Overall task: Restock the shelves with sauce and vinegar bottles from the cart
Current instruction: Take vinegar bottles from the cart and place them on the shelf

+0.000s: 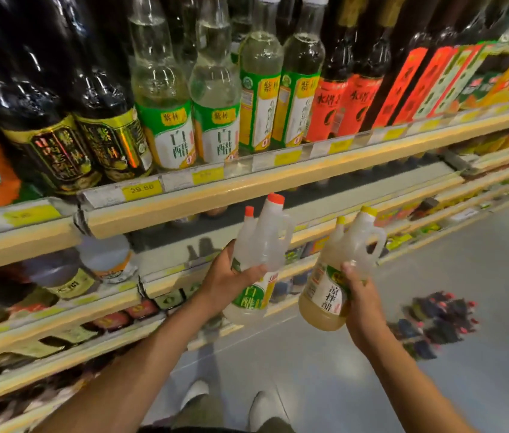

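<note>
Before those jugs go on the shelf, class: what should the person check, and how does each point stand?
1. Left hand grips the red-capped jugs: ok.
2. Right hand grips the yellow-capped jugs: ok.
3. All four caps on: ok.
4. Free space on the shelf ahead: ok.
5. Right slot for these jugs: cannot tell.
</note>
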`<control>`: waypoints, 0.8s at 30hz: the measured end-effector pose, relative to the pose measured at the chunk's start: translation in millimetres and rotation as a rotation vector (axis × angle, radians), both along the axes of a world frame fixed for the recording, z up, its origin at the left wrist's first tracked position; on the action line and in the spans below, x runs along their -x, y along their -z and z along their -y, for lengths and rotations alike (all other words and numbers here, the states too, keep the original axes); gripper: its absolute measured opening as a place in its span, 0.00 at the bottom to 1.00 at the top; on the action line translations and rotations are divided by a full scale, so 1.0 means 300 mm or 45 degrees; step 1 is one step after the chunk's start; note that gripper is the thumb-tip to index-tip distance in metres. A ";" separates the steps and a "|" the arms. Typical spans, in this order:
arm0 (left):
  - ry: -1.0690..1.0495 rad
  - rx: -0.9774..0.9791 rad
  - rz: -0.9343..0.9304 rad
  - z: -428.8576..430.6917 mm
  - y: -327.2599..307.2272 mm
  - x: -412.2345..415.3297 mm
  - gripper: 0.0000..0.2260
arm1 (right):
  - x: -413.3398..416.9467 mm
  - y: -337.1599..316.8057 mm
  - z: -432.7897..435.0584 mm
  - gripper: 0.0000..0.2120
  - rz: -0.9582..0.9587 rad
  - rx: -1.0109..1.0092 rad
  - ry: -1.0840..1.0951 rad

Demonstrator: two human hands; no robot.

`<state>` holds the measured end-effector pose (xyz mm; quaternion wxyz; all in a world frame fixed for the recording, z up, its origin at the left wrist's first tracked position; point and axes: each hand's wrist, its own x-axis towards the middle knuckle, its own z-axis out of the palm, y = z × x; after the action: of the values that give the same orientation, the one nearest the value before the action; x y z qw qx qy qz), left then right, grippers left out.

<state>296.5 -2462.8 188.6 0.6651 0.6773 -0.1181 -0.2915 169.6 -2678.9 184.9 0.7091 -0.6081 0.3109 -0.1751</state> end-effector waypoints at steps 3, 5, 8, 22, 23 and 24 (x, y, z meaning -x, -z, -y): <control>-0.127 -0.005 0.007 -0.039 0.005 0.018 0.31 | -0.060 0.009 0.005 0.49 0.010 0.009 -0.147; -0.214 -0.018 0.014 -0.073 0.010 0.037 0.30 | -0.093 0.020 -0.003 0.50 0.009 -0.009 -0.240; -0.332 -0.025 0.032 -0.132 0.014 0.078 0.30 | -0.132 0.037 -0.034 0.51 0.001 0.005 -0.397; -0.774 0.043 0.046 -0.337 0.074 0.301 0.15 | -0.223 0.076 -0.194 0.35 -0.078 0.116 -0.969; -0.797 0.048 0.051 -0.349 0.079 0.310 0.15 | -0.228 0.070 -0.201 0.33 -0.085 0.161 -0.993; -0.821 0.050 0.055 -0.359 0.083 0.318 0.17 | -0.237 0.067 -0.207 0.32 -0.083 0.214 -1.009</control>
<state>201.3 -2355.1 163.5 0.7335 0.6729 0.0826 -0.0489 240.7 -2616.8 164.7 0.6592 -0.7420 0.0593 0.1062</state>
